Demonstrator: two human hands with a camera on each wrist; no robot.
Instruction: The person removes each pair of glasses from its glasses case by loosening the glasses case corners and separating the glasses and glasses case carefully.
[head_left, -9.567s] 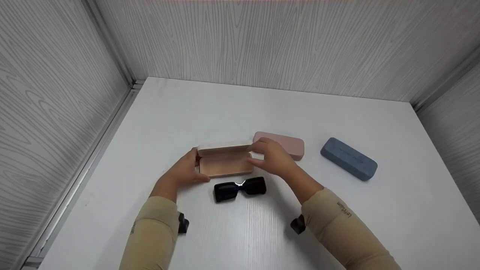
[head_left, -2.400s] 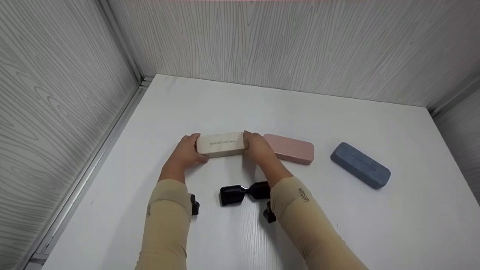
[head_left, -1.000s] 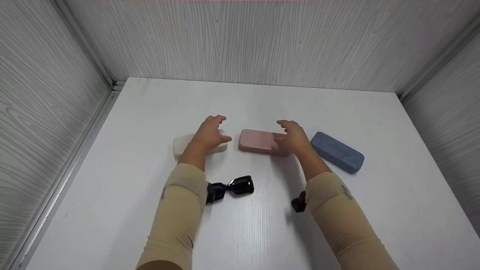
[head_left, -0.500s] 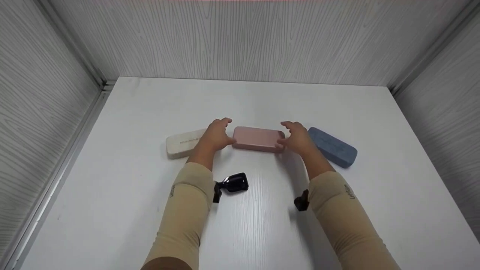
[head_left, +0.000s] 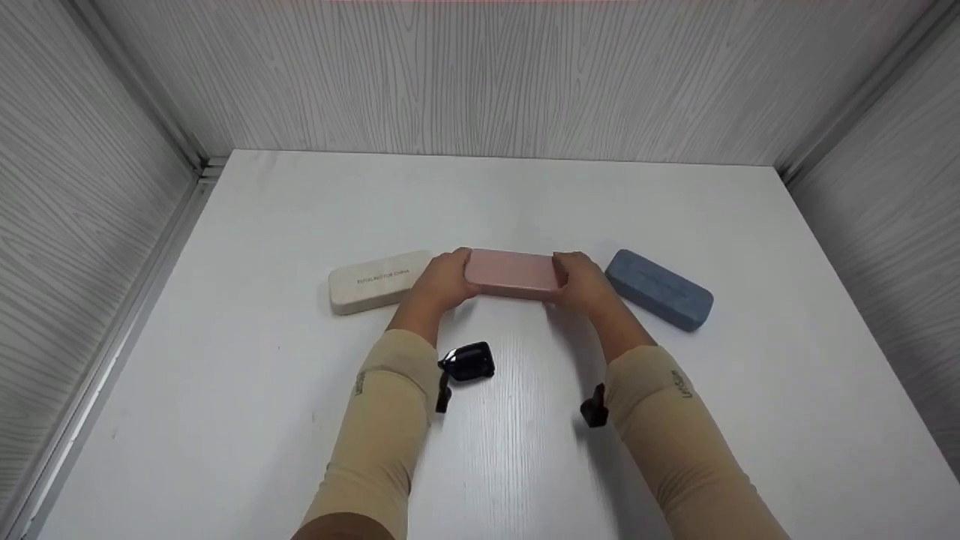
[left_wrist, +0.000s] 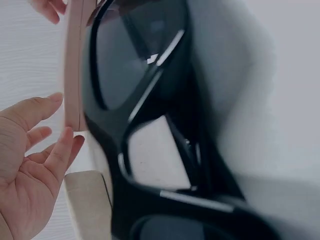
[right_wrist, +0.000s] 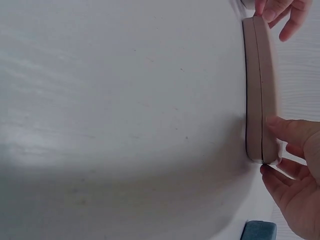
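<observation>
Pink and closed, the glasses case [head_left: 514, 271] is gripped by its ends in the middle of the head frame, its left end pinched by the left hand [head_left: 448, 279], its right end by the right hand [head_left: 583, 283]. Should either pinch be loosened, the case might be tipped, since only its ends are held. Sunglasses [head_left: 471, 361], partly hidden below it by the left sleeve [head_left: 379, 412], could be knocked or scratched if that arm were lowered; the cream case [head_left: 371, 283], left of centre, could be nudged by a leftward swing.

White tabletop [head_left: 225, 375] with soft glare; pale grey wood-grain panels [head_left: 480, 82] behind and either side; metal strip [head_left: 112, 360] at left
</observation>
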